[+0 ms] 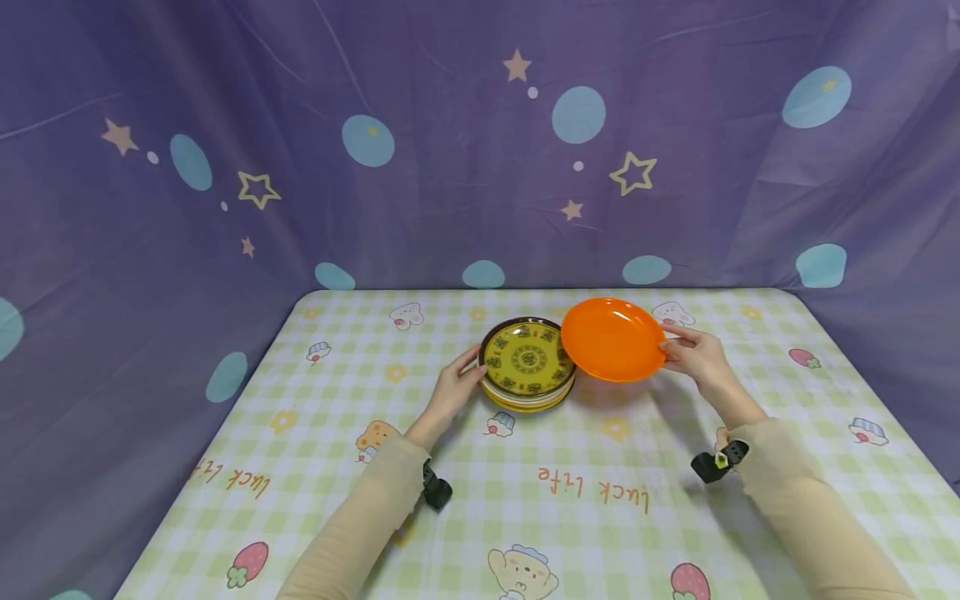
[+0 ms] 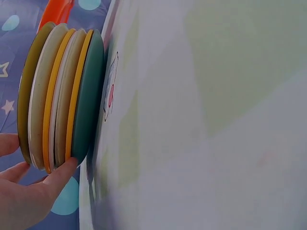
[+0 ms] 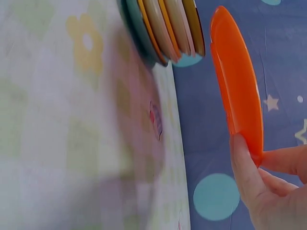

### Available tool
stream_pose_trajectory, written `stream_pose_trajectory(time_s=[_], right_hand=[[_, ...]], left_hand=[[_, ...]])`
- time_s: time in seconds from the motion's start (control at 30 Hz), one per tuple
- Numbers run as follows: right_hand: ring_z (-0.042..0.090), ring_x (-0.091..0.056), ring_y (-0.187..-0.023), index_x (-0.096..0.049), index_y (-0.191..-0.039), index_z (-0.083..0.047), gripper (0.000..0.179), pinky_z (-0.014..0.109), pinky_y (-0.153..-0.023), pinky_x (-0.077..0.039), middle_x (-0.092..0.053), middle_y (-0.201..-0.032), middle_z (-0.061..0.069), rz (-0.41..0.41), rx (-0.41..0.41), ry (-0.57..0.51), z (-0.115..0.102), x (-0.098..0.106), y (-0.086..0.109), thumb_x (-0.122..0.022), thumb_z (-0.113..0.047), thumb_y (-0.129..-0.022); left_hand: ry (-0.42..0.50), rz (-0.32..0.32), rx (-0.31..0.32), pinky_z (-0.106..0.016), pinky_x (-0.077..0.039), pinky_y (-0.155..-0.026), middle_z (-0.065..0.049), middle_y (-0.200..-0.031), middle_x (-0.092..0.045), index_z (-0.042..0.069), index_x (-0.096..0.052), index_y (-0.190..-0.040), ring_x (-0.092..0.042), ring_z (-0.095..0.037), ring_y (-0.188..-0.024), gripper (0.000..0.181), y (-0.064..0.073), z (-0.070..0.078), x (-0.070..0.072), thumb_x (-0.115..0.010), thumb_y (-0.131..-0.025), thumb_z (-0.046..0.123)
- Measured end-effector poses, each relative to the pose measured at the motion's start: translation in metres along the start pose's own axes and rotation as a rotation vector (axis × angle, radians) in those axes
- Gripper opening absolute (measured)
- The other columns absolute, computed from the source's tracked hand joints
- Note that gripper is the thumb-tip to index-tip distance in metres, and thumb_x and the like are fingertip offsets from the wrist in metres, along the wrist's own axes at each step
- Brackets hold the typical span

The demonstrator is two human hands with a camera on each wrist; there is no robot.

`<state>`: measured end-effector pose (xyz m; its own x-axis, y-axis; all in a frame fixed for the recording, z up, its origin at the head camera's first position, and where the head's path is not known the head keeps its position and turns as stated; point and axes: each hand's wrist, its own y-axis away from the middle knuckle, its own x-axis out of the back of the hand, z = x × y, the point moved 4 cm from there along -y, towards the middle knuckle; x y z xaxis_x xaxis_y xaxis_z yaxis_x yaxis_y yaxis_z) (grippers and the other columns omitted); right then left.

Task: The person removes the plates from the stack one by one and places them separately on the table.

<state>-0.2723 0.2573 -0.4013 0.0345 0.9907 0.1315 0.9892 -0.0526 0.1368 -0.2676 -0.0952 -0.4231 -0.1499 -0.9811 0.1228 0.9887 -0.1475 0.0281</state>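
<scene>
A stack of plates (image 1: 528, 358) stands on the table, its top one olive-yellow with a dark rim and a printed pattern. Cream, white and yellow edges show below, over a teal bottom plate (image 2: 90, 96). My left hand (image 1: 452, 390) touches the stack's left side, fingers (image 2: 60, 175) spread along the plate edges, with one tip at the teal plate. With my right hand (image 1: 697, 358) I pinch the right edge of an orange plate (image 1: 611, 340), one finger (image 3: 242, 158) lying along its underside. The orange plate is raised above the table, tilted, and overlaps the stack's right rim in the head view.
A green-and-white checked tablecloth (image 1: 570, 542) with cartoon prints covers the table. A purple curtain (image 1: 450, 200) with stars and blue dots hangs behind its far edge. Each wrist wears a small black camera, such as the left camera (image 1: 437, 490).
</scene>
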Motion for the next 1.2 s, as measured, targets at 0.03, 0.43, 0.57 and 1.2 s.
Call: stream_pose_trajectory(time_s=[0.03,0.43,0.57,1.2], right_hand=[[0.002,-0.06,-0.064,-0.03,-0.133,0.007,0.051,0.022,-0.067,-0.054,-0.059,-0.07,-0.016,-0.001,-0.005,0.008,0.001,0.003,0.0,-0.049,-0.002,-0.087],[0.003,-0.061,-0.066,-0.024,-0.136,0.006,0.054,0.028,-0.074,-0.053,-0.059,-0.071,-0.016,-0.014,-0.061,0.044,0.017,0.028,0.001,-0.047,-0.003,-0.088],[0.003,-0.061,-0.067,-0.02,-0.137,0.007,0.056,0.026,-0.073,-0.053,-0.06,-0.071,-0.014,-0.041,-0.084,0.01,0.023,0.033,0.002,-0.046,-0.003,-0.088],[0.006,-0.061,-0.068,-0.017,-0.139,0.003,0.059,0.026,-0.068,-0.054,-0.06,-0.073,-0.01,-0.091,-0.226,-0.059,0.049,0.044,0.0,-0.046,-0.002,-0.088]], left_hand=[[-0.003,0.001,-0.001,-0.032,-0.045,-0.09,-0.019,-0.139,-0.03,0.0,-0.035,-0.133,-0.041,-0.033,-0.118,0.046,0.001,0.001,0.0,-0.047,-0.09,0.005],[0.014,0.006,0.0,-0.033,-0.044,-0.091,-0.017,-0.141,-0.028,0.001,-0.035,-0.134,-0.039,-0.034,-0.12,0.047,0.0,-0.001,0.0,-0.048,-0.089,0.006],[0.024,0.026,0.002,-0.032,-0.046,-0.089,-0.015,-0.14,-0.03,0.004,-0.038,-0.133,-0.042,-0.033,-0.118,0.046,-0.007,-0.013,0.001,-0.05,-0.088,0.007],[0.013,0.01,0.032,-0.033,-0.046,-0.089,-0.013,-0.141,-0.03,0.005,-0.037,-0.134,-0.041,-0.031,-0.119,0.047,-0.007,-0.013,0.002,-0.05,-0.088,0.008]])
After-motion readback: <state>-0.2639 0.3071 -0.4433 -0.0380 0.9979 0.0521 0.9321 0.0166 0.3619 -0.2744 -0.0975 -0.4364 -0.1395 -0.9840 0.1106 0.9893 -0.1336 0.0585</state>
